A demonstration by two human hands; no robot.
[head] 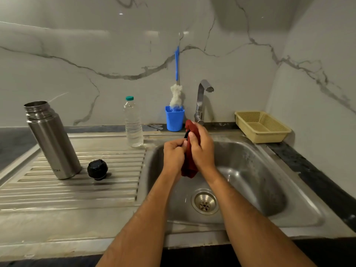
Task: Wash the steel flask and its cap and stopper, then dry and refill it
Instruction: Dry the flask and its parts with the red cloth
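Note:
The steel flask (52, 140) stands open-mouthed and upright on the ribbed draining board at the left. Beside it to the right lies the black stopper (97, 169). Over the sink basin (250, 170) both my hands are together. My left hand (173, 156) grips a small dark object (186, 135), mostly hidden, which may be the cap. My right hand (202, 146) is curled round a dark red cloth (189, 166) that wraps it and hangs down between my wrists.
A clear water bottle (133, 124) with a green cap stands at the board's back edge. A blue cup (175, 118) holds a blue-handled bottle brush (176, 95). The tap (202, 101) is behind my hands. A yellow basket (262, 126) sits at the right.

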